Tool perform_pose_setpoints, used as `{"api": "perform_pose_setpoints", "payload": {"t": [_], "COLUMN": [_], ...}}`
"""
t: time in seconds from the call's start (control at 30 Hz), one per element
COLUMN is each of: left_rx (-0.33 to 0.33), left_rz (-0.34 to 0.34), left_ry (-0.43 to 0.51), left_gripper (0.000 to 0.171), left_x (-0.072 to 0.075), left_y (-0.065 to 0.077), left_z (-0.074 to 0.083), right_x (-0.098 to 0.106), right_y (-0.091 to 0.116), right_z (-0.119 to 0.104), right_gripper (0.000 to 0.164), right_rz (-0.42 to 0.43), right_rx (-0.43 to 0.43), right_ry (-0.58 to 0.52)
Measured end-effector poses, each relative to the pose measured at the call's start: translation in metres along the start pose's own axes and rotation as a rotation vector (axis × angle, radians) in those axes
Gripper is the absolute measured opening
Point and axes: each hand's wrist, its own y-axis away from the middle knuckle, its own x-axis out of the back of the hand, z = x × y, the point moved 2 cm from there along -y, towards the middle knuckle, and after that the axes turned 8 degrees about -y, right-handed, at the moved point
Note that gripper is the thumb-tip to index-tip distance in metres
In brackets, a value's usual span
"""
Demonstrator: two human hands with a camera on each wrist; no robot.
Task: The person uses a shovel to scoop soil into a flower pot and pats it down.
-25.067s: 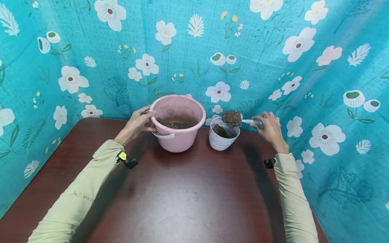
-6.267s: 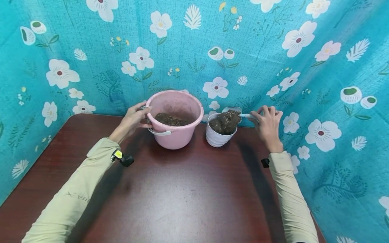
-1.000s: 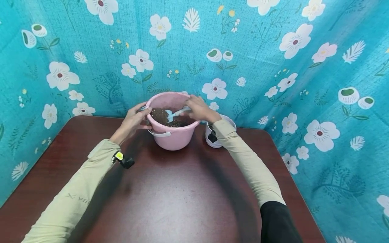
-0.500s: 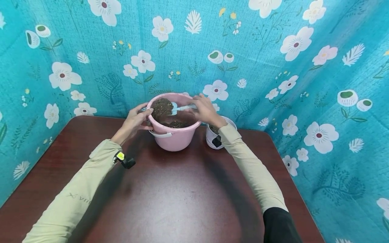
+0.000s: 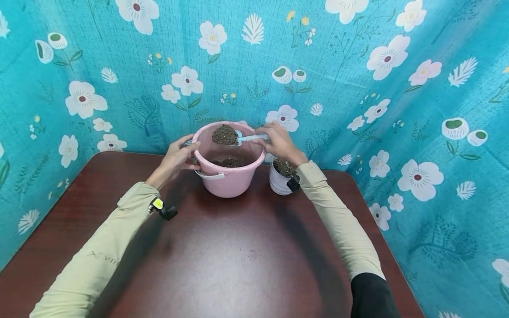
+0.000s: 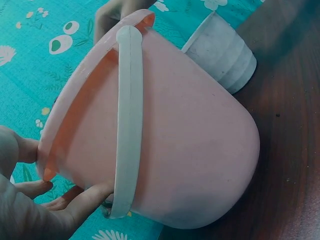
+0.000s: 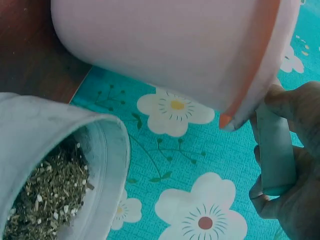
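Observation:
My left hand (image 5: 176, 157) grips the left rim of a pink bucket (image 5: 228, 185), its thumb on the rim and its fingers outside near the pale handle (image 6: 128, 125). Dark potting soil (image 5: 230, 163) lies at the bottom of the bucket. Over the bucket's right rim, my right hand (image 5: 280, 143) holds the handle of a light blue trowel (image 5: 250, 138). A heaped load of soil (image 5: 225, 134) sits on its blade, above the soil inside the bucket. The right wrist view shows only the trowel's handle end, between thumb and fingers.
A white ribbed flowerpot (image 5: 279, 183) stands just right of the bucket, partly under my right wrist. Soil with white specks (image 7: 50, 195) fills part of it. Both stand on a dark red-brown table (image 5: 222, 256) against a blue flowered curtain (image 5: 238, 66).
Over the last second the loaded trowel has risen from the soil and shifted right within the bucket, the right hand moving with it. The left hand keeps its grip on the rim.

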Motion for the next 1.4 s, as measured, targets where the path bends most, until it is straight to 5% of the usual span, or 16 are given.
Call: {"api": "perform_pose_setpoints", "payload": {"t": [0.87,1.4], "left_rx": [-0.014,0.005], "left_rz": [0.000,-0.018], "left_ry": [-0.022,-0.007], "left_gripper": [0.065,0.065], "left_x": [0.003,0.002], "left_y": [-0.002,0.000], "left_z": [0.004,-0.001], "right_x": [0.048,0.083], "right_y": [0.048,0.088], "right_z": [0.032,0.073], "right_gripper": [0.032,0.035], "right_rz": [0.099,0.047], "right_rx": [-0.058,-0.232], "right_ry": [0.013,-0.031]}}
